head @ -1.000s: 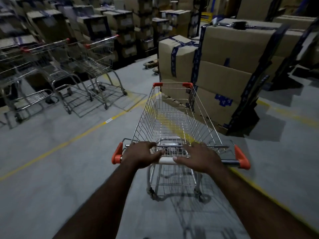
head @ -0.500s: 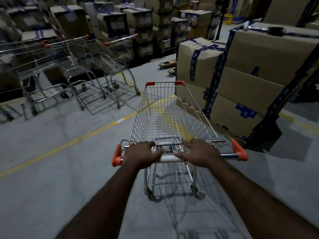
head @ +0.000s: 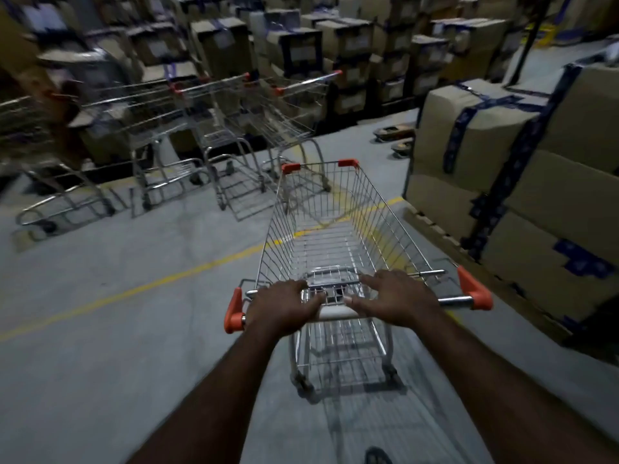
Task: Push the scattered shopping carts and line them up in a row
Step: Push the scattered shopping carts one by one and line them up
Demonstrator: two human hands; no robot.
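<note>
An empty wire shopping cart [head: 338, 236] with orange corner caps stands in front of me on the grey floor. My left hand [head: 284, 304] grips its handle bar near the left orange end. My right hand [head: 395, 298] rests on the bar right of the middle, fingers spread over it. Several other carts stand side by side at the back left, the nearest one [head: 294, 122] just beyond my cart's front left corner, another [head: 217, 128] left of it. They are blurred.
A tall stack of taped cardboard boxes [head: 522, 182] on a pallet stands close on the right. More stacked boxes [head: 301, 48] fill the back. A yellow floor line [head: 160, 283] runs diagonally under the cart. Two low flat objects [head: 392, 132] lie on the floor behind.
The cart has rolled forward and swung left, so the row of carts is now nearer and more central. The box stack has slid to the right. Both hands stay on the handle.
</note>
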